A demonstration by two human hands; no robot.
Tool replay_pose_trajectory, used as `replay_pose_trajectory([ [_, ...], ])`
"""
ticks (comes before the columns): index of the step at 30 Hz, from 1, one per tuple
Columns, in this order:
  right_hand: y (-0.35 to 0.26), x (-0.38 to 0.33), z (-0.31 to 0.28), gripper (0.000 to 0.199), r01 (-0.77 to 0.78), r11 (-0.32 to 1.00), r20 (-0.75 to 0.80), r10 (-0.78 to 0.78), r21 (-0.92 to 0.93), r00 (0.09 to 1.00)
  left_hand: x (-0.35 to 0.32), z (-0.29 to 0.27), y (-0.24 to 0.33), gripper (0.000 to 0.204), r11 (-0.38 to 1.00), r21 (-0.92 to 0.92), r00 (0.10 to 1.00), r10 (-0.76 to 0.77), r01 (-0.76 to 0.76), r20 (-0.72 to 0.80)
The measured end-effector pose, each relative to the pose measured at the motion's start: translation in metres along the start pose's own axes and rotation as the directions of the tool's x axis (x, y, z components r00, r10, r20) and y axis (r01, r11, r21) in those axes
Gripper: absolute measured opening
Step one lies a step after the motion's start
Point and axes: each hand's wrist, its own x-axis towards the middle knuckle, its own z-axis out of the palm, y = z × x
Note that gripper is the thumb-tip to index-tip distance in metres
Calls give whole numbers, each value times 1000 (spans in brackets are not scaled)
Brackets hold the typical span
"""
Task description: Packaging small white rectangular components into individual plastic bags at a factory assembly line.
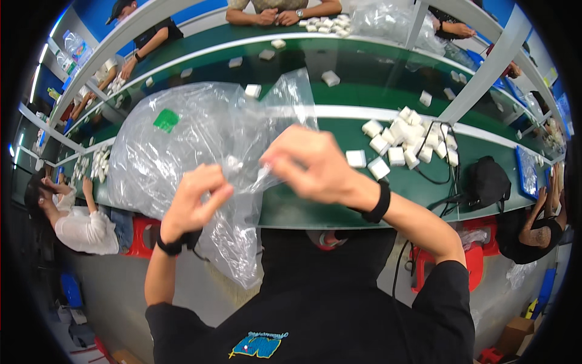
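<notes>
A large clear plastic bag (pixel 182 127) with a green patch stands puffed up on the green table in front of me. Its loose, crumpled plastic spreads between my hands, and part hangs over the table edge. My right hand (pixel 312 164) pinches a twisted bit of this plastic between thumb and fingers. Against the bag's near side, my left hand (pixel 200 197) is closed with curled fingers; what they hold, if anything, is hidden. Both hands are slightly blurred. Beyond my right hand lies a pile of small white blocks (pixel 403 136).
Black cables (pixel 445 176) and a black bag (pixel 488 182) lie right of the pile. Across the bag's far side runs a green conveyor (pixel 297 60) carrying scattered white blocks. A grey metal post (pixel 485 67) rises at the right. Other people sit along the line.
</notes>
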Motion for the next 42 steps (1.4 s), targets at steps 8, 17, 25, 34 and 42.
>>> replay_pose_trajectory([
  [8, 189, 58, -39, 25, -350, 773, 148, 491, -529, 859, -25, 23, 12, 18, 974, 218, 998, 68, -70, 15],
  [17, 251, 136, 119, 33, -64, 855, 407, 310, -515, 859, -37, 33, 4, 17, 986, 139, 990, -72, 89, -123],
  [25, 262, 129, 126, 26, -37, 863, 408, 275, -503, 871, -40, 43, 1, 15, 984, -12, 969, -175, 175, -172],
  [34, 119, 57, -97, 48, -162, 756, 476, 547, -634, 689, -41, 47, 8, 13, 975, -69, 947, -221, 211, -232],
  [42, 98, -58, -170, 44, -181, 632, 340, 610, -754, 716, -31, 46, 24, 14, 984, -14, 945, -174, 177, -277],
])
